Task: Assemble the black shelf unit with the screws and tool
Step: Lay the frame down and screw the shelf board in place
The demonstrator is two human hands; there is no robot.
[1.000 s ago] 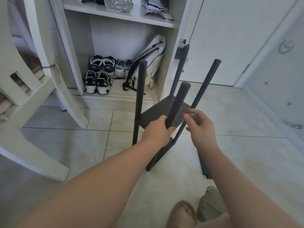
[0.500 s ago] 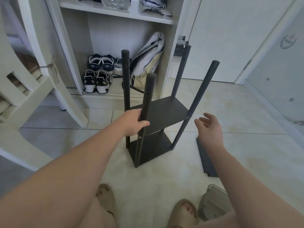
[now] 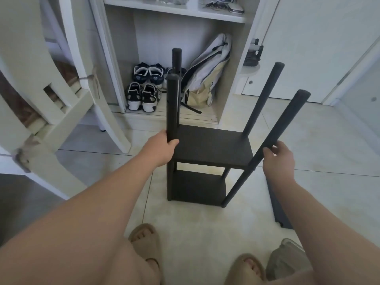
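Black shelf unit (image 3: 211, 147) stood upright on the tiled floor (image 3: 308, 153) before me, my left hand (image 3: 162, 149) clenched round its near-left post (image 3: 172, 108), my right hand (image 3: 279, 159) grasping the near-right post (image 3: 275, 138).

Left hand (image 3: 162, 148) and right hand (image 3: 280, 156) each grip a post of the upright black shelf unit (image 3: 212, 147).

Home entryway/hall: tiled floor (image 3: 308, 140), white cupboard (image 3: 253, 48) w/ 2 prs of sneakers (image 3: 144, 87) + a bag (image 3: 207, 73) inside, white chair (image 3: 67, 93) alongside, person in slippers (image 3: 145, 241).
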